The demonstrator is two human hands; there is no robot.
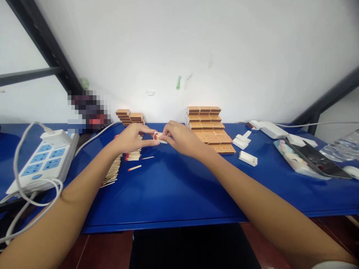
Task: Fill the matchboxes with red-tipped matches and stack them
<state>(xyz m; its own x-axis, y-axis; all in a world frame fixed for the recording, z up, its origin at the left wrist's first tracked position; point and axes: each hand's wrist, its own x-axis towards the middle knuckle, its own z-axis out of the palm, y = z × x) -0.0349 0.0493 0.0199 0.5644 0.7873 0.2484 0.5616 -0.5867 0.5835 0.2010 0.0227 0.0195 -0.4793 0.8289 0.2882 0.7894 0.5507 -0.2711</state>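
Both hands meet above the blue table around a small white matchbox tray (163,139) with red-tipped matches (157,137) in it. My left hand (134,138) pinches the tray's left end between thumb and fingers. At the tray's right end, my right hand (178,136) has its fingers closed at the matches and tray; whether it grips the tray or the matches I cannot tell. Below my left hand and forearm lie piles of loose matches (112,172), partly hidden. A few single matches (134,168) lie just right of the piles.
Stepped stacks of matchboxes (210,136) stand against the wall, with a smaller stack (130,116) behind my left hand. Empty white trays (248,158) lie on the right. A power strip (46,160) with cables is at left; a phone (319,158) rests at right.
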